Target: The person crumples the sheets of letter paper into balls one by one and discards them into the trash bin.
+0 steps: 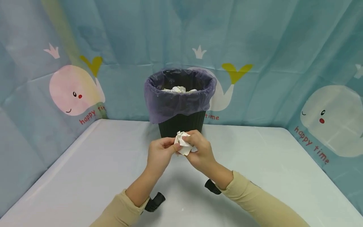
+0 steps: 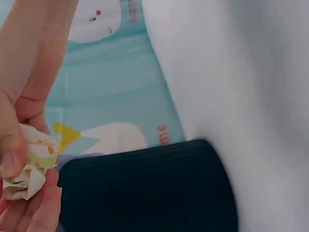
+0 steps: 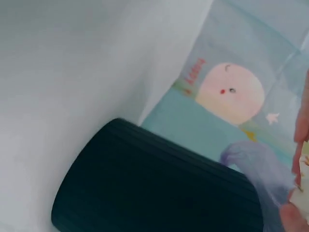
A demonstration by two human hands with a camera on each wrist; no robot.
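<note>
Between both hands is a crumpled piece of paper (image 1: pixel 183 145), white outside; in the left wrist view the crumpled paper (image 2: pixel 36 162) shows a green and orange print. My left hand (image 1: pixel 160 155) pinches its left side between thumb and fingers. From the right, my right hand (image 1: pixel 202 152) grips it with thumb and fingers bent round it. Just behind the hands stands a dark ribbed trash bin (image 1: pixel 181 123), lined with a purple plastic bag (image 1: pixel 181 102) folded over its rim. Crumpled white papers (image 1: pixel 178 89) lie inside the bin.
The bin stands at the back of a white table (image 1: pixel 93 170), close to a blue curtain (image 1: pixel 127 37) printed with whales. Black wrist devices (image 1: pixel 155 201) stick out from under both beige sleeves (image 1: pixel 122 208).
</note>
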